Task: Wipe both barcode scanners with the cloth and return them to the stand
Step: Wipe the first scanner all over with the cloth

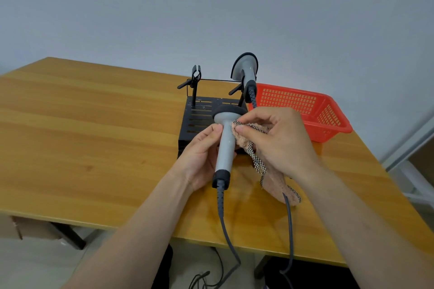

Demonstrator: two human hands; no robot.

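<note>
My left hand grips the handle of a grey barcode scanner, held upright above the table with its black head on top. My right hand pinches a pinkish cloth with a checked border and presses it against the scanner's neck. The cloth hangs down toward the table. A second grey scanner sits in the right clip of the black stand. The stand's left clip holds nothing. Both scanners' cables trail over the table's front edge.
A red plastic basket stands right of the stand, near the wooden table's right edge. Cables lie on the floor below the front edge. A grey wall runs behind the table.
</note>
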